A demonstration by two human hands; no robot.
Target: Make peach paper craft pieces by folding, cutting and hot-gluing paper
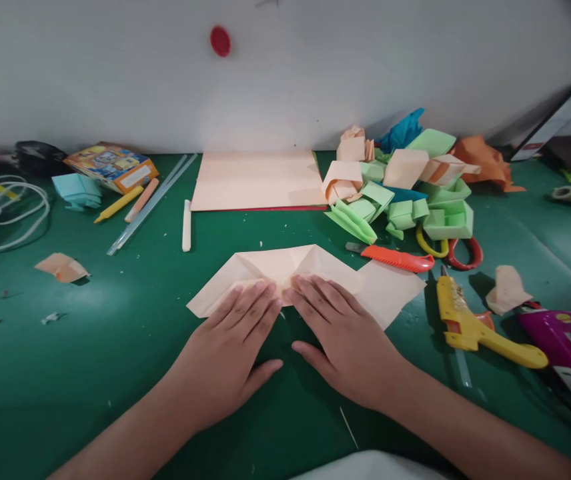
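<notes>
A peach sheet of paper with folds lies on the green table in front of me, its outer corners angled. My left hand lies flat on its left half, fingers stretched out and thumb apart. On the right half rests my right hand, also flat, with the thumb spread toward the left. The fingertips of both hands come close together at the paper's middle and hide part of its lower edge. Another pale piece of paper sticks out to the right, beside the folded sheet.
Peach sheets lie by the wall. To the right are folded papers, an orange cutter, scissors, a yellow glue gun and a purple power strip. Crayons, glue sticks and a box are left.
</notes>
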